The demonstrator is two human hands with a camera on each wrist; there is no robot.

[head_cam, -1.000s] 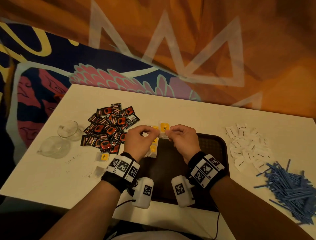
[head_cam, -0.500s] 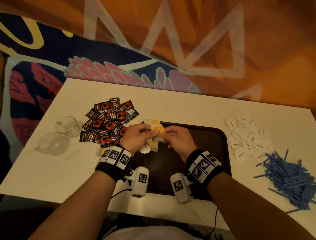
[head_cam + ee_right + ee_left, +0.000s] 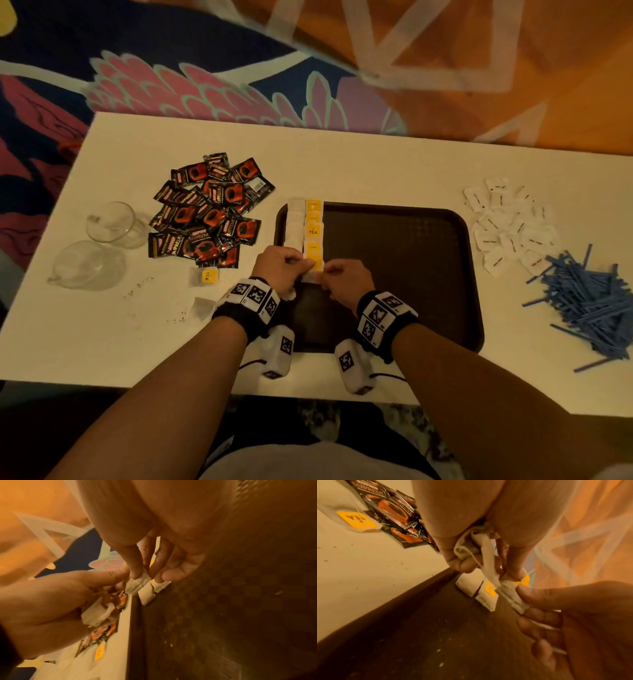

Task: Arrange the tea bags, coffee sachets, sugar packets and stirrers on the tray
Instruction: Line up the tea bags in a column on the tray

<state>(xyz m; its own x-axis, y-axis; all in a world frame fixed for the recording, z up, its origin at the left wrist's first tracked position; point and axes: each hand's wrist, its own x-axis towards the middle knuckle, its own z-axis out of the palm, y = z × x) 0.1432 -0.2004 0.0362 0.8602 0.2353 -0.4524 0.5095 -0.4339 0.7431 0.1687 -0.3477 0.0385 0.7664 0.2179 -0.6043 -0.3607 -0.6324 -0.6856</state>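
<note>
The tea bag (image 3: pixel 312 274) being placed sat at the near end of a column of tea bags (image 3: pixel 313 233) laid along the left side of the dark tray (image 3: pixel 404 274), their yellow tags facing up. Both hands pinched it: the left hand (image 3: pixel 279 265) held its left edge between thumb and forefinger, and the right hand (image 3: pixel 346 279) held its right edge in the same kind of grip. In the left wrist view, the left hand's other fingers (image 3: pixel 452 559) were curled round further crumpled tea bags (image 3: pixel 465 545) with a string trailing from them.

Two loose tea bags lay on the white counter (image 3: pixel 102 335) left of the tray's near part, one showing a yellow tag (image 3: pixel 209 276) and one plain (image 3: pixel 202 306). Far-left of the tray, the black and red coffee sachets (image 3: pixel 209 212) lay in a heap, and further left stood two clear glass vessels (image 3: pixel 113 222). On the right side of the counter the white sugar packets (image 3: pixel 507 222) were scattered just beside the tray, and the blue stirrers (image 3: pixel 592 305) lay piled nearer and further right
</note>
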